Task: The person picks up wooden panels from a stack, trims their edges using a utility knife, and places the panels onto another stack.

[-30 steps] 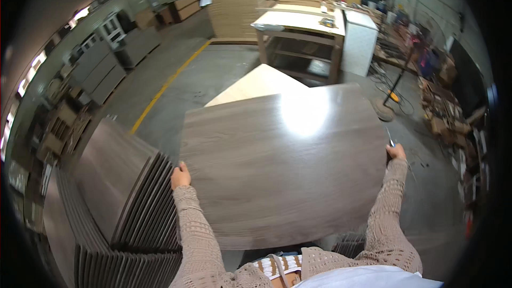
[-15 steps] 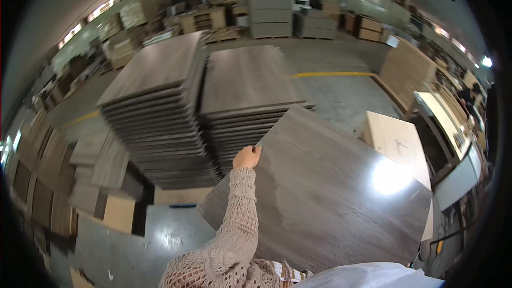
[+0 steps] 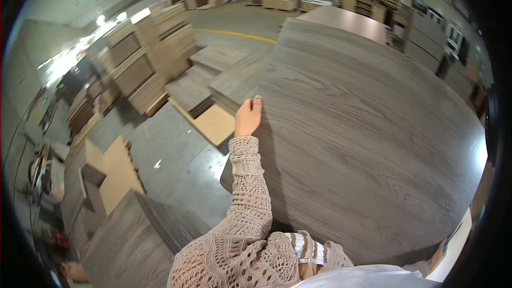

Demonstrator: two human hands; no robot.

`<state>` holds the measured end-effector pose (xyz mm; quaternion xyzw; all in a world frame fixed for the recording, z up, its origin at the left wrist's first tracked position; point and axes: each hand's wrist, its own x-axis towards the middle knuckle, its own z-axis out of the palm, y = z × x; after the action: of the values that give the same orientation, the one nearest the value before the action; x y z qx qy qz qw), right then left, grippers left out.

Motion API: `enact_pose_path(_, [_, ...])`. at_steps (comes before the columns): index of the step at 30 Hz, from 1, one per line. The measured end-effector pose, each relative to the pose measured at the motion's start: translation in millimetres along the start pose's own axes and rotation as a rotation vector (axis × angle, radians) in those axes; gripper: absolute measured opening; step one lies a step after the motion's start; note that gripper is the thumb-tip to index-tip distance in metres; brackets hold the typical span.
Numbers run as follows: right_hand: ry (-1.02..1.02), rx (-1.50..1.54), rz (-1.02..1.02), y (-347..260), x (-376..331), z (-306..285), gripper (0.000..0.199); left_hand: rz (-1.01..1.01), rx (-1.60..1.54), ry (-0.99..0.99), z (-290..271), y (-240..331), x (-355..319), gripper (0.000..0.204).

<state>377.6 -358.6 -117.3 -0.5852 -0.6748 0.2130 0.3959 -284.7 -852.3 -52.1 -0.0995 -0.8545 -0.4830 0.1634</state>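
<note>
A large grey-brown wood-grain board [image 3: 368,144] fills the middle and right of the view, tilted in front of my body. My left hand [image 3: 249,117] is closed on its left edge, thumb on the near face and the other fingers hidden behind. At the board's lower right edge, part of my right hand [image 3: 438,256] shows, gripping the rim; most of its fingers are hidden. Behind the board's top edge a paler panel top [image 3: 349,20] peeks out.
Low piles of grey-brown panels [image 3: 240,77] lie left of the board, by a tan sheet [image 3: 214,124]. Tall panel stacks [image 3: 138,64] stand farther left. More panels [image 3: 130,234] sit at lower left. A yellow line [image 3: 234,33] crosses the floor.
My view has swung left, and the board has turned with me and now stands more upright. The tall stacks ahead are now mostly behind it. My left hand keeps its hold.
</note>
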Motion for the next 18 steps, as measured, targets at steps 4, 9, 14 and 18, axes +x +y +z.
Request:
enact_pose_path(4, [-0.219, -0.075, -0.277, -142.2, 37.7, 111.0, 0.056, -0.151, -0.008, 0.260, -115.7, -87.4, -29.8, 0.037])
enact_pose_path(9, [-0.444, 0.037, -0.494, -309.8, 34.3, 272.4, 0.047, -0.406, 0.068, 0.546, -212.5, -157.1, -90.7, 0.046])
enact_pose_path(14, [-0.420, -0.012, -0.799, -438.4, -21.6, 422.5, 0.048, -0.650, 0.256, 0.647, -270.1, -209.3, -138.8, 0.053])
enact_pose_path(18, [-0.574, 0.168, -0.870, -531.9, -92.2, 528.8, 0.045, -0.647, 0.268, 0.845, -302.9, -260.1, -159.8, 0.052])
